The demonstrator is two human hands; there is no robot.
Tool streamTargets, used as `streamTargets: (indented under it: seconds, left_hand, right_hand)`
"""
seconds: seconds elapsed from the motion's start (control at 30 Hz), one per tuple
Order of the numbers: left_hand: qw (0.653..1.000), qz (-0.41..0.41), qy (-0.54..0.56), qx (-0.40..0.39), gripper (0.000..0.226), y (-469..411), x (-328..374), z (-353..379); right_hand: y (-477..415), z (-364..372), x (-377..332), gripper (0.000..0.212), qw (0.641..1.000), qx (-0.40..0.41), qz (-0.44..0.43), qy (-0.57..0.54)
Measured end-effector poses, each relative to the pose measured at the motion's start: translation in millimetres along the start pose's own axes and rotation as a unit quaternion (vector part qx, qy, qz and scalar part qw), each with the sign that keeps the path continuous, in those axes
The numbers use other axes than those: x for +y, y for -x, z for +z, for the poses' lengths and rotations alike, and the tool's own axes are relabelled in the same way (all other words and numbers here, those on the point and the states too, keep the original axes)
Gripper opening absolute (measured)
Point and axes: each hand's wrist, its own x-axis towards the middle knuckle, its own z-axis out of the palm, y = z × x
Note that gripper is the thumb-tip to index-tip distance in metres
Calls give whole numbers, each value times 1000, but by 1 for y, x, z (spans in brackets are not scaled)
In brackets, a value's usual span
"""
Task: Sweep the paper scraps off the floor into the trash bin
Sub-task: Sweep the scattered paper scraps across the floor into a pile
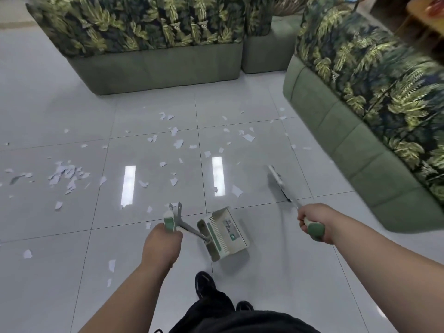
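Two tools gripped: broom (280, 182), right hand (310, 219), points forward-left; dustpan (224, 233), left hand (163, 239).

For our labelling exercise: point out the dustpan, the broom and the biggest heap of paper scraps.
dustpan (224, 233): head view, on its ribbed tray.
broom (276, 178): head view, on its blurred white head.
biggest heap of paper scraps (64, 174): head view, on the heap's middle.

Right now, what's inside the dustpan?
The dustpan looks empty: only a printed label shows inside, no paper scraps. Its rear pocket is hidden by the rim.
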Motion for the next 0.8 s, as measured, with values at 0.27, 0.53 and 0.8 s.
streamTargets:
  seconds: [0.27,0.53,0.8]
  left_hand:
    - [999,-11,8,-35,12,-63,25,-30]
    - [998,-13,-25,-50,11,-107,11,-53]
    - [998,-35,2,-48,12,-116,5,-83]
  right_hand:
    - [-46,26,-66,8,1000,13,23,12]
    - [-48,113,-93,12,996,-49,31,69]
    - [25,211,-128,11,979,-191,50,51]
